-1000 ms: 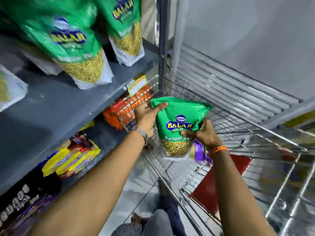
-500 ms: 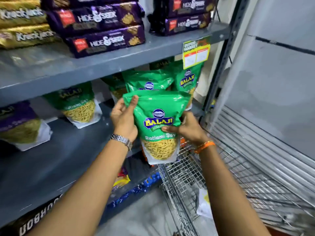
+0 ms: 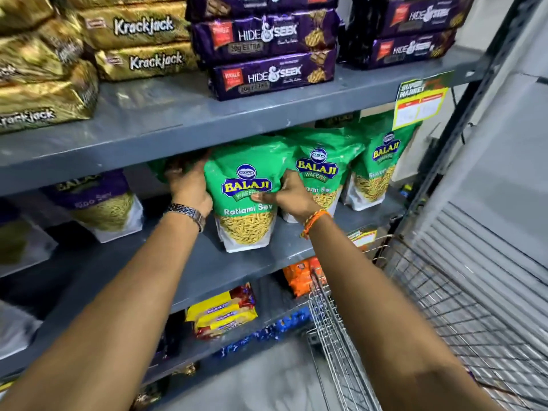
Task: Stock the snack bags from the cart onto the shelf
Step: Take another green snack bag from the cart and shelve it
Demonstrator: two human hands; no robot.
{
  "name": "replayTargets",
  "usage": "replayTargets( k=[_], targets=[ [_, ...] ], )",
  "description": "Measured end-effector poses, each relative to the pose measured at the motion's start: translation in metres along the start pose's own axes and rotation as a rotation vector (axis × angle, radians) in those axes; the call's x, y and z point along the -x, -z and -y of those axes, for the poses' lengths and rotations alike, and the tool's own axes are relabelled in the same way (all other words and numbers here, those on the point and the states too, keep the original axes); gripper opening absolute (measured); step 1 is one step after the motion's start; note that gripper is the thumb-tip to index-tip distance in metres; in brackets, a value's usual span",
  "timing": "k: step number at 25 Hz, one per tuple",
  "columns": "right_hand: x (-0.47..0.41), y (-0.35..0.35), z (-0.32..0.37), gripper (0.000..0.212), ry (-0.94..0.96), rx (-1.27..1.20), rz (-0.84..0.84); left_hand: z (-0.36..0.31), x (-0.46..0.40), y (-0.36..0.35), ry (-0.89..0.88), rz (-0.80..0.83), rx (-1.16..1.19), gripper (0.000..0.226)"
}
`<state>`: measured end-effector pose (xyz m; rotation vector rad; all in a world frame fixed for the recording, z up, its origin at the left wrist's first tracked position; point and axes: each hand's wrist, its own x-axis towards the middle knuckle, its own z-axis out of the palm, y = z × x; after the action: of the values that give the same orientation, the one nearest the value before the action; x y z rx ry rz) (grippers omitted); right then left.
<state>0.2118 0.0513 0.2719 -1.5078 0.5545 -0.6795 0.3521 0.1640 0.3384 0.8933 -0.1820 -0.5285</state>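
A green Balaji Ratlami Sev bag stands upright on the grey middle shelf. My left hand grips its upper left edge, fingertips partly hidden under the shelf above. My right hand pinches its right side near the logo. Two more green Balaji bags stand to its right on the same shelf. The wire cart is at the lower right; no snack bags show inside it.
Gold Krackjack packs and purple Hide & Seek packs fill the shelf above. A purple Balaji bag stands at the left. Yellow and orange packs lie on the lower shelf. A yellow price tag hangs from the upper shelf's edge. A grey upright post stands at the right.
Both hands lifted the green bag out of the cart, carried it up and left, and set it upright on the middle shelf beside the other green bags.
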Motion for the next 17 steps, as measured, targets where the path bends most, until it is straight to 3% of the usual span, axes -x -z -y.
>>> replayTargets(
  k=[8, 12, 15, 17],
  targets=[
    [-0.008, -0.030, -0.003, 0.050, -0.102, 0.048, 0.067, -0.011, -0.015, 0.039, -0.047, -0.006, -0.035, 0.021],
    [-0.001, -0.032, 0.004, 0.054, -0.122, 0.037, 0.019, -0.018, -0.010, 0.043, -0.045, 0.014, -0.168, 0.021],
    [0.017, -0.023, 0.018, 0.069, -0.191, -0.028, -0.066, -0.024, 0.005, 0.046, -0.046, 0.042, -0.330, 0.027],
    [0.040, -0.011, 0.026, 0.070, -0.202, -0.143, -0.142, -0.028, 0.024, 0.048, -0.113, -0.054, -0.362, 0.037]
  ],
)
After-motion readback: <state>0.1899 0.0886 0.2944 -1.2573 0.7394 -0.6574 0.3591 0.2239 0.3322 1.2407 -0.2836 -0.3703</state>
